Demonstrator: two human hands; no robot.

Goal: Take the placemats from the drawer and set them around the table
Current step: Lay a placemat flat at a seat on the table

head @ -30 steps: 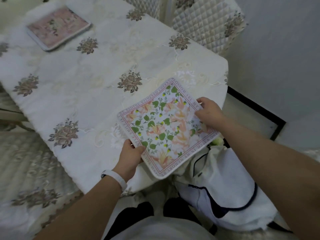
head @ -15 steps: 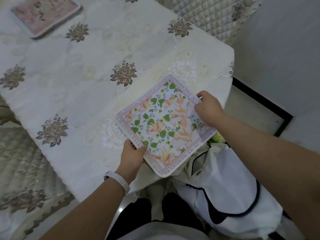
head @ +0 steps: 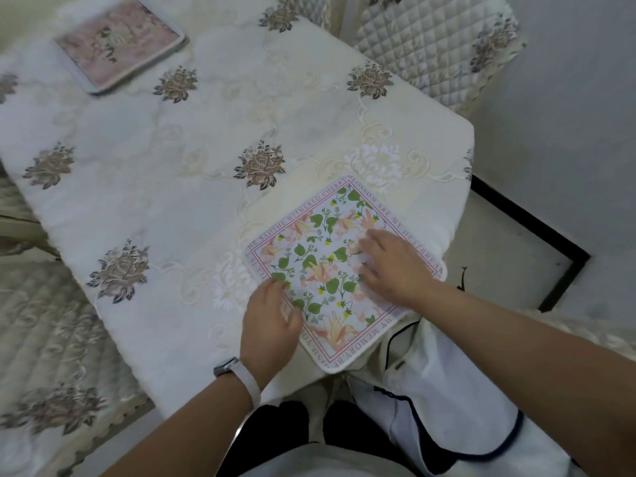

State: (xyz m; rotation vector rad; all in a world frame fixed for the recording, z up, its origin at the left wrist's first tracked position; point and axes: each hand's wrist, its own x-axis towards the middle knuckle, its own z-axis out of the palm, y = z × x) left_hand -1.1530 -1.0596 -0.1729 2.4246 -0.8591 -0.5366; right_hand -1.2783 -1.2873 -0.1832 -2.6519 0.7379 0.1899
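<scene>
A square floral placemat [head: 323, 249] with green leaves, peach flowers and a lettered border lies flat on the near right corner of the table [head: 192, 201], one corner hanging over the edge. My left hand [head: 272, 318] rests on its near left edge with the fingers laid on top. Fingers spread, my right hand [head: 392, 266] presses flat on its right half. A second, pink placemat [head: 120, 39] lies at the far left of the table.
The table carries a white embroidered cloth with brown flower motifs. A quilted chair [head: 437, 46] stands at the far right corner, another quilted seat [head: 44, 339] at the near left. White fabric with dark trim [head: 447, 390] hangs below the table's near right corner.
Both hands let go of the floral placemat's edges and now lie on top of it. The placemat has settled flat on the table corner, slightly farther in.
</scene>
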